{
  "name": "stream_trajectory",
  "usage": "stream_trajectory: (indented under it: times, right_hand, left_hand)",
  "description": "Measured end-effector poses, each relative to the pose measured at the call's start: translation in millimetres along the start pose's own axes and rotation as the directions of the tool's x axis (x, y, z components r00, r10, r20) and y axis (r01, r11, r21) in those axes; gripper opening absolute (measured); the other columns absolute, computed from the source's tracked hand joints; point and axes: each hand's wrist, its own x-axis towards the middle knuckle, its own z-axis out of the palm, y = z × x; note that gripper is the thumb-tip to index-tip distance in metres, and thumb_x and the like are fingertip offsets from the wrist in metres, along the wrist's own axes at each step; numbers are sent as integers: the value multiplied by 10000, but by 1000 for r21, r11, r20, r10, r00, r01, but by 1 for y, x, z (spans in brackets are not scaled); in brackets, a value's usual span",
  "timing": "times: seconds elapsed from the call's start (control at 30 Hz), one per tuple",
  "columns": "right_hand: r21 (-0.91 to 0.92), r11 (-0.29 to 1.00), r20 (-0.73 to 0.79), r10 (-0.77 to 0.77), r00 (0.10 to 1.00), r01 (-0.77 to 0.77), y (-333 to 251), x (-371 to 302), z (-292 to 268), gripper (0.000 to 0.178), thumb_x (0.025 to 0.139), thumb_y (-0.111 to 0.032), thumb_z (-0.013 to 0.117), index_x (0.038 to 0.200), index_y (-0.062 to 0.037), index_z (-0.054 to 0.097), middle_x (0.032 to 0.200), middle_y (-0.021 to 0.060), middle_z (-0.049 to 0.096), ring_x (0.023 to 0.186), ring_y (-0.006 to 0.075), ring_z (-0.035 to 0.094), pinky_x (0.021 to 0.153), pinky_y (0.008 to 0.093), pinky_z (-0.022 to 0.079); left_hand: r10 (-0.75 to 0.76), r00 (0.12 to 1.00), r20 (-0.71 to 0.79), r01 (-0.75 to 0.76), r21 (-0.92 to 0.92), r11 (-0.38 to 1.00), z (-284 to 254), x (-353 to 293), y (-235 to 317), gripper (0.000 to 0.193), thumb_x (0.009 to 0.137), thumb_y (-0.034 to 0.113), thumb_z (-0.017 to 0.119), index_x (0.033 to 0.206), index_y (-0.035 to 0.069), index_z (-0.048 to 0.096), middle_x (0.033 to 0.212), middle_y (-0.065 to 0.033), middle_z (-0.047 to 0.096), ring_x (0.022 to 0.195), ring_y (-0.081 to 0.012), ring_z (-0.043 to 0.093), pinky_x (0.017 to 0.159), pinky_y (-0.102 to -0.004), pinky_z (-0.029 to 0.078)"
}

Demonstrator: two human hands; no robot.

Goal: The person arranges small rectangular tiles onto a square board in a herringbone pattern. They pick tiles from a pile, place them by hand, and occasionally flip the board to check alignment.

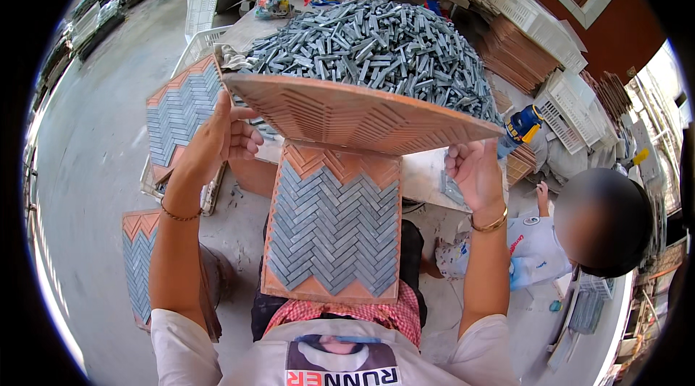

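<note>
An orange-brown mould board (347,112) with herringbone grooves stands tilted up in front of me, its grooved face toward me. My left hand (230,132) is at its left edge, fingers partly curled against it. My right hand (474,169) supports the right corner from below, with its fingers bent. Under it, a second mould board (333,223) lies across my lap. Grey stone strips fill its herringbone pattern, while bare orange zigzag grooves show along its far and near ends.
A big heap of grey stone strips (369,49) covers the table beyond. Filled boards (184,118) stand at my left. A blue bottle (521,127) is at the right, near another person (536,248). White crates (572,114) and stacked boards (517,56) sit at the far right.
</note>
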Motion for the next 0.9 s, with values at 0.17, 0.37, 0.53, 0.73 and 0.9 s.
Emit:
stream_trajectory:
  times: [0.17,0.37,0.53,0.73,0.9]
  right_hand:
    - [-368,925,-198,-174,965,91,-12,74,15,521,873,-577,420,772,-69,467,625,42,477,692,198,594,682,330,521]
    - [-479,877,-296,-205,933,41,-25,118,21,581,847,-585,461,813,-5,480,565,33,451,655,249,640,603,335,560]
    - [-529,849,-368,-231,901,1,-21,143,22,623,841,-609,446,846,12,489,533,20,429,597,249,640,516,313,550]
    - [-571,820,-429,-259,865,-37,-17,156,20,740,830,-644,417,958,74,540,633,61,491,554,244,640,446,274,524]
    - [-589,808,-432,-298,851,-16,-16,150,23,695,831,-647,412,825,38,531,619,70,509,526,217,629,433,260,511]
  left_hand:
    - [300,948,-101,-223,460,860,12,79,29,498,928,455,405,1029,-10,555,650,-55,574,529,-94,552,499,-221,471]
    - [384,911,-149,-241,563,790,18,135,31,390,920,366,464,911,-6,582,550,-62,569,446,-124,567,426,-242,450]
    - [401,898,-180,-219,608,763,17,161,28,389,914,354,474,780,-2,556,511,-76,555,422,-145,557,424,-266,435]
    - [407,903,-139,-233,636,736,12,180,23,359,925,353,456,846,15,546,540,-57,563,412,-114,536,375,-235,413]
    - [471,873,-128,-275,669,691,13,170,23,367,932,342,448,817,4,533,533,-51,553,417,-121,530,409,-238,412]
